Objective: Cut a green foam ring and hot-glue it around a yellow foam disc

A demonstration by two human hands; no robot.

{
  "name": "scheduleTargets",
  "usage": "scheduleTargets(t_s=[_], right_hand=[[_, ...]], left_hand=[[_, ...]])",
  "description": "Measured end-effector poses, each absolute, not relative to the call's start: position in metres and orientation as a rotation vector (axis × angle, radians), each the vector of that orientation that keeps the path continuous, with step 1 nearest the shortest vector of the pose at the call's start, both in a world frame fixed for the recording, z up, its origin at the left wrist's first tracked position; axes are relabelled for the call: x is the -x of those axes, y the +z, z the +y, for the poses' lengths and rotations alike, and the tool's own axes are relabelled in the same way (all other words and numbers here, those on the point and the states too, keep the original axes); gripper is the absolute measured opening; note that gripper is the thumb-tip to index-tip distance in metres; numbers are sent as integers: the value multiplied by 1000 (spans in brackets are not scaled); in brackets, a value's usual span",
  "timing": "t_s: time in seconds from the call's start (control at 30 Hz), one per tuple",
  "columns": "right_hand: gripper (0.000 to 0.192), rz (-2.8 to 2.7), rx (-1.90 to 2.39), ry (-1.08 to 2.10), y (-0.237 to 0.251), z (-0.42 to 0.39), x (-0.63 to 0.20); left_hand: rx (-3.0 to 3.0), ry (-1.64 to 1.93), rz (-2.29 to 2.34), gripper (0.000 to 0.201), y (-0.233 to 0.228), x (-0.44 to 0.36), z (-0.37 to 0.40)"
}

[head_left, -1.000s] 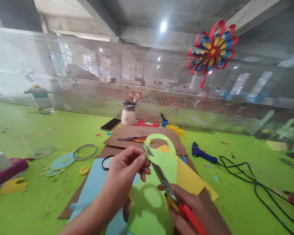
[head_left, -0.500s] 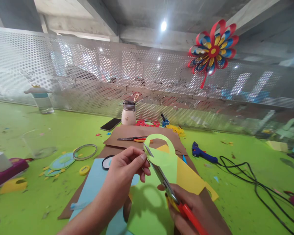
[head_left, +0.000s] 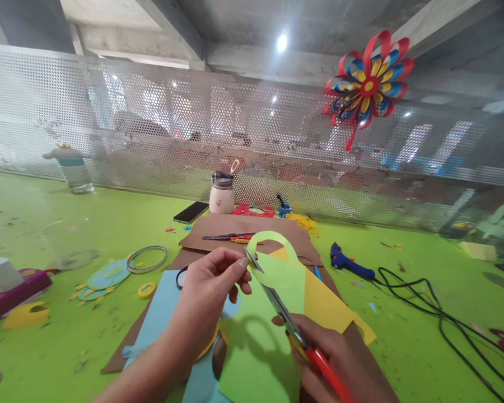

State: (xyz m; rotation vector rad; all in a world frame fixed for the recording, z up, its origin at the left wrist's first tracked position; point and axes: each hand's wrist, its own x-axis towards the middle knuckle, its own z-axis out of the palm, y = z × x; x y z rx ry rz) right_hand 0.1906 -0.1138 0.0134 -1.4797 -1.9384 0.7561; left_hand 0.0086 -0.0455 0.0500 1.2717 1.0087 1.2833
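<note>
Only one view here, the head camera, so everything comes from that.

The left hand point(head_left: 212, 285) pinches the edge of a light green paper sheet point(head_left: 273, 313) between thumb and fingertips, lifting it off the table, probably so the blades can get under and around it. The right hand point(head_left: 331, 361) is closed around the red handles of a pair of scissors point(head_left: 277, 302), whose blades run up along the paper toward the left fingertips, with the tip just beside them. At the top of the sheet there's a thin green loop point(head_left: 273, 242) standing up, looks like a strip already cut partway free. So the green paper sits in the air between both hands, above the stack.

Under it lie a yellow sheet point(head_left: 336, 313), a light blue sheet point(head_left: 159, 313) and brown cardboard point(head_left: 243, 226), likely a work mat to keep the green table point(head_left: 67, 336) clear of scraps.

Counts: one scissors in hand, plus what looks like a second pair point(head_left: 224, 237) lying on the cardboard. One blue glue gun point(head_left: 348, 263) with its black cord point(head_left: 437, 319) off to the right. One phone point(head_left: 190, 212), one cream bottle point(head_left: 221, 193), one metal ring point(head_left: 147, 259), one paper pinwheel flower point(head_left: 367, 87) hanging on the mesh screen point(head_left: 109, 123). One more bottle point(head_left: 71, 168) far left.
</note>
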Motion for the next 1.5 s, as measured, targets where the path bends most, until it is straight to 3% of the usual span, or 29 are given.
scheduleTargets(t_s=[0.33,1.0,1.27,1.5], right_hand=[[50,-1914,1361,817,14,-112,-189],[48,-1991,1481,583,17,-115,-189],[41,-1963,1393,654,22,-115,-186],[47,-1953,1443,732,16,-114,-188]], left_hand=[[-1266,1289,1057,12,50,-10,-44],[-1245,1267,1002,15,53,-10,-47],[-1234,1251,979,15,53,-10,-48],[-1232,1253,965,15,51,-10,-47]])
